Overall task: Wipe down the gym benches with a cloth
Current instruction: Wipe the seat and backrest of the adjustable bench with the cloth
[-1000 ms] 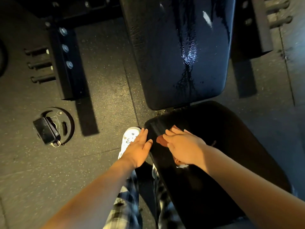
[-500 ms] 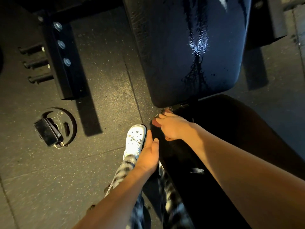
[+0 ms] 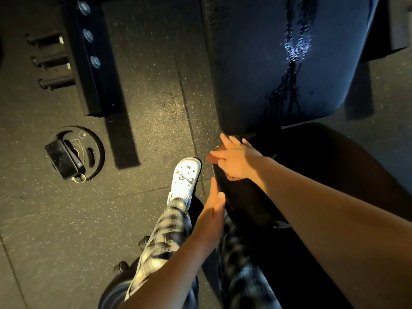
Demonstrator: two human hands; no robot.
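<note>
At seat (image 3: 323,166) corner | right hand (image 3: 236,159) flat on cloth (image 3: 212,158), now farther forward | left hand (image 3: 213,214) spread

right hand (image 3: 238,161): flat on reddish cloth (image 3: 211,158), seat pad (image 3: 312,163) corner | left hand (image 3: 211,217): flat beside pad | backrest (image 3: 256,63): wet streaks

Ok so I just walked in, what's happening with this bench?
A person is wiping a gym bench. Their right hand presses a reddish cloth flat on the corner of the black seat pad, next to the backrest. The left hand rests open against the seat's side edge. Wet streaks run down the backrest, so it probably isn't wiped dry yet. A phone lies on a weight plate on the floor.
</note>
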